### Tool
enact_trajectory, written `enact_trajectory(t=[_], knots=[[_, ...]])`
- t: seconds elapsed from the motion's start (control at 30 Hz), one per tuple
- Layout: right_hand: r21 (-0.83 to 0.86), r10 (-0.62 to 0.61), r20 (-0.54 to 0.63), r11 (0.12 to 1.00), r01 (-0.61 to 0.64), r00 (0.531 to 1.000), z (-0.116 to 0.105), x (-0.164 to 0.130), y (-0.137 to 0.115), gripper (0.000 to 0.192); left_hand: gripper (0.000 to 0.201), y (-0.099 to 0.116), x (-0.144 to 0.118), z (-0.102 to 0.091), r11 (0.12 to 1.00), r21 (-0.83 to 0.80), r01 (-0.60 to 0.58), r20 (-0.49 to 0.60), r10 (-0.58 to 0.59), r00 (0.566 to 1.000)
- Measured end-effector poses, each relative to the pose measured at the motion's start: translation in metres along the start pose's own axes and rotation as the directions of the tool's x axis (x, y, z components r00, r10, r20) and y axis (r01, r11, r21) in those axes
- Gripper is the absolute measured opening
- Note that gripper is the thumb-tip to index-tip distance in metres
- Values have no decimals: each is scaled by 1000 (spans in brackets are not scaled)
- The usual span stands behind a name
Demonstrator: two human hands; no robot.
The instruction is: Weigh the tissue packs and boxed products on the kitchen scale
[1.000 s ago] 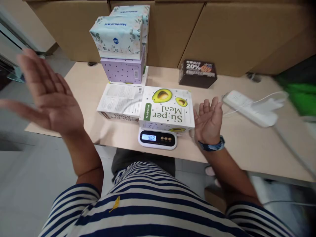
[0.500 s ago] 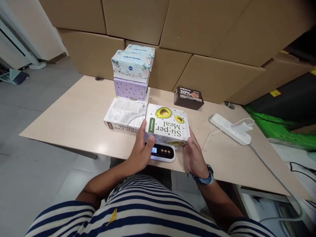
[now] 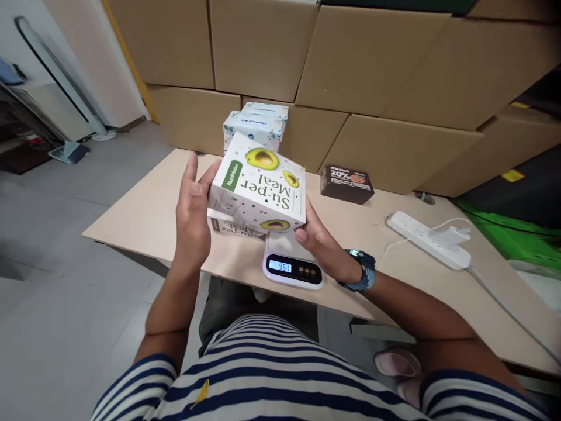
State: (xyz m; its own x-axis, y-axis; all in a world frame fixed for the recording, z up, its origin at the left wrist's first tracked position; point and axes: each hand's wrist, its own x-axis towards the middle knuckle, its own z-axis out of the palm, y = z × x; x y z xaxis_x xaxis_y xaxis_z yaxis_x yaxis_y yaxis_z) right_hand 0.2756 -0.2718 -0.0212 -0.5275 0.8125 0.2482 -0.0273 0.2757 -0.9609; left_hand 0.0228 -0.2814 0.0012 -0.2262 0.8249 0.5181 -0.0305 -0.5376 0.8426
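Here I have the white avocado-print meal box [image 3: 258, 187] up in the air, clear of the kitchen scale [image 3: 293, 266] that sits just below and in front of it on the surface [image 3: 144, 204]. My left hand [image 3: 193, 216] is spread flat against the box's left end, thumb and fingers reaching up past its corner, and my right hand [image 3: 318, 237] cups the lower right corner from underneath. Both hands are wrapped on the box, one at each end, which I judge is the steady way to carry something this broad and flat.

The box is tilted: its printed face turns up and toward me, the far edge higher than the near one. Its long axis runs left to right across my view, sloping down slightly to the right. The lettering reads upside down from my side, so the top of the print points away from me, toward the wall of cardboard cartons [image 3: 385, 76].

A second meal box [image 3: 234, 228] peeks out from beneath the held one, lying flat on the surface. Behind, tissue packs [image 3: 258, 120] stand stacked. To the right lies a dark brown box [image 3: 346, 182], well apart from a white power strip [image 3: 427, 237] with its cable trailing off the edge. The scale's display is lit.
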Motion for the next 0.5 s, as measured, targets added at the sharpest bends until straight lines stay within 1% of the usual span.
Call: enact_trajectory(t=[0.03,0.1,0.17,0.23,0.3,0.37,0.5], knots=[[10,15,41,1000,-15,999,2,8,5,117,82,-7,-4,-10,999,29,30,-27,-29,999],[0,26,82,1000,-26,996,5,20,16,118,78,-26,-13,-25,995,61,78,-74,-73,995],[-47,36,95,998,-32,995,6,29,26,117,79,-46,-17,-35,992,54,116,-104,-110,988],[-115,42,88,993,-31,995,3,37,32,117,86,-64,-16,-40,988,14,156,-120,-153,981],[-199,47,53,979,-35,997,-1,43,36,119,91,-80,-12,-42,984,-2,180,-117,-179,977],[-280,61,0,958,-59,998,-6,47,39,119,91,-91,-9,-43,984,37,175,-100,-171,980],[-368,107,-113,919,-142,988,-12,47,46,109,81,-101,-6,-48,972,171,159,-36,-155,987]])
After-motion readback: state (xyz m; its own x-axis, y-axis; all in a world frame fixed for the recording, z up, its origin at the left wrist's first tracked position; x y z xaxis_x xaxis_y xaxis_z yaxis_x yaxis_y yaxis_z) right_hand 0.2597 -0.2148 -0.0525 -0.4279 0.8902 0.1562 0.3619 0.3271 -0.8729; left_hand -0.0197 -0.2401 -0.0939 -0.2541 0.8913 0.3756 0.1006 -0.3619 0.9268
